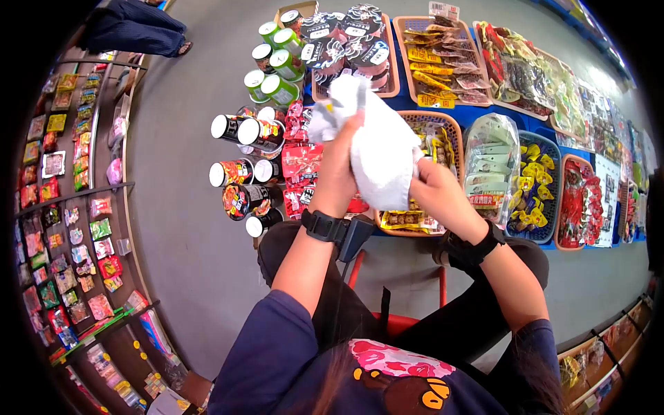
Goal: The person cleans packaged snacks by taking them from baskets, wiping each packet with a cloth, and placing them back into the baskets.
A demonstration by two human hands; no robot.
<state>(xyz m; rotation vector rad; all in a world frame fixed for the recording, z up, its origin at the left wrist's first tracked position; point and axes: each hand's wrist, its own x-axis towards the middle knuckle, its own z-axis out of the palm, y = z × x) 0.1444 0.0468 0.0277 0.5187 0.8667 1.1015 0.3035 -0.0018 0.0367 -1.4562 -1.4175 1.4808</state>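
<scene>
I am holding a white cloth (384,155) in the centre of the frame, above the near edge of the stall. My left hand (340,166) is grasping it along its left side, the thumb pressing on the top and the cloth bunching up past it. My right hand (437,188) is gripping the lower right edge, its thumb lying against the fabric; most of the fingers are hiding underneath, so I cannot tell how tightly they are closing, or whether the folds are covering something.

The cloth is hanging over the basket (453,128) at centre right and partly covering the red packets (296,162) on its left. I cannot tell whether its lower end is touching the goods.

For good handling, I judge that both hands should be pulling evenly, since the left side is crumpling while the middle is lying flatter. A light, steady hold should be enough for something this soft. The loose end is needing the most care: a low swing could be snagging a packet. On the left, the cups (260,131) are standing near my forearm, so a wide elbow could be knocking them.
</scene>
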